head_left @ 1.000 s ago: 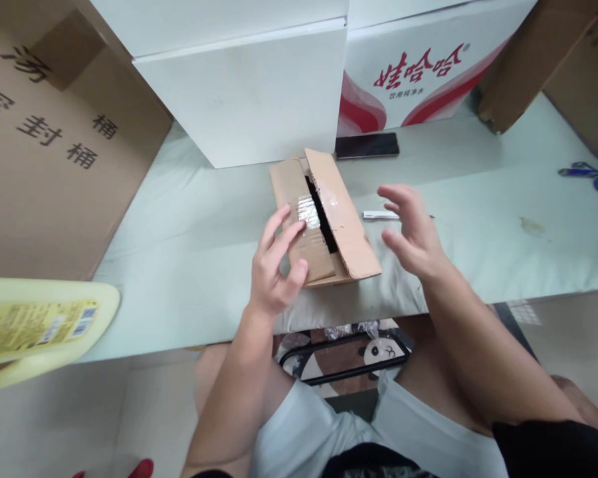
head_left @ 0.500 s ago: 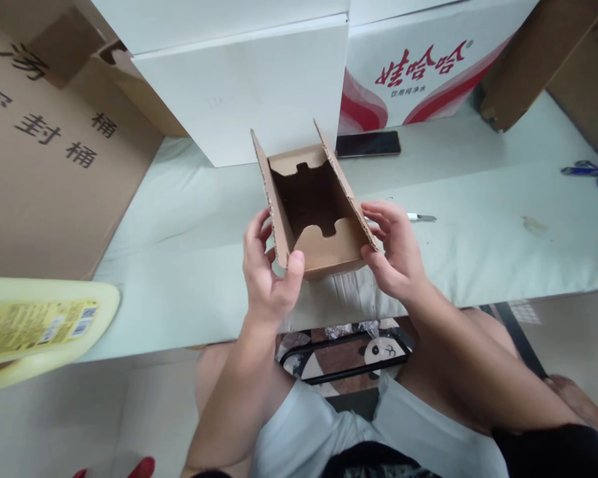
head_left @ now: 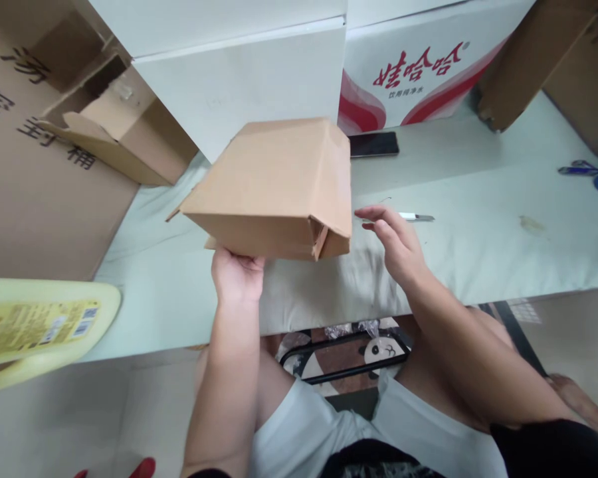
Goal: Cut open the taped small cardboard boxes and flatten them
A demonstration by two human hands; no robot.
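Note:
A small brown cardboard box point(head_left: 264, 172) is tilted onto its side, its flaps toward the left and a plain panel facing up. My left hand point(head_left: 236, 275) is closed on the box's near lower edge, with most fingers hidden beneath it. To the right of the box, my right hand point(head_left: 396, 242) is open and empty, fingers forward and a small gap from the cardboard. A craft knife point(head_left: 418, 217) with a white handle lies just beyond that hand, part of its handle covered by the fingers.
A phone point(head_left: 375, 144) lies by white cartons point(head_left: 249, 86). Another small open box point(head_left: 129, 133) leans by a large carton point(head_left: 30, 206) at left. A pale yellow jug point(head_left: 104, 312) occupies the near left edge. Blue-handled scissors point(head_left: 581, 169) are at far right.
The box has turned from opening upward onto its side, flaps leftward. My right hand has let go of it. The other small box at left has shifted toward me into fuller view.

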